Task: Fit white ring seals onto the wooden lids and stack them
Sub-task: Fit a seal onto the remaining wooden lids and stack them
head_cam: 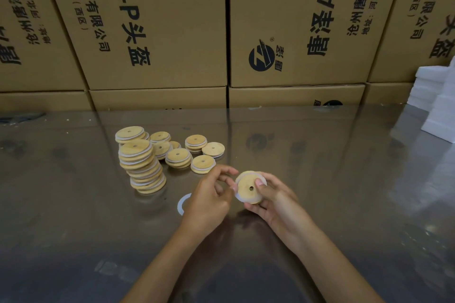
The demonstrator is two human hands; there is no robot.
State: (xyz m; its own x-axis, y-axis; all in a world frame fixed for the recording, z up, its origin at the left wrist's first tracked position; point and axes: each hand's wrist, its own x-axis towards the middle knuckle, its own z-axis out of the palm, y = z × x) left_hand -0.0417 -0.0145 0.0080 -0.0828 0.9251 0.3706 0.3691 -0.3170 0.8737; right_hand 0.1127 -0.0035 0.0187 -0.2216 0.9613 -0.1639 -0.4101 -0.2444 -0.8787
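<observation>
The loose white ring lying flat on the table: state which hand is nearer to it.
Left. The left hand hangs right over the loose white ring, hiding part of it. The right hand is farther to the right, gripping the wooden lid.

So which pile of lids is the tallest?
The leaning stack at the front left of the group; the other piles behind and beside it are only a few lids high.

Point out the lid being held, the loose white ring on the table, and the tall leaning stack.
Held lid (247,192): head view, wooden face beside its hole.
Loose ring (180,205): head view, left arc.
Tall stack (135,149): head view, top lid.
</observation>
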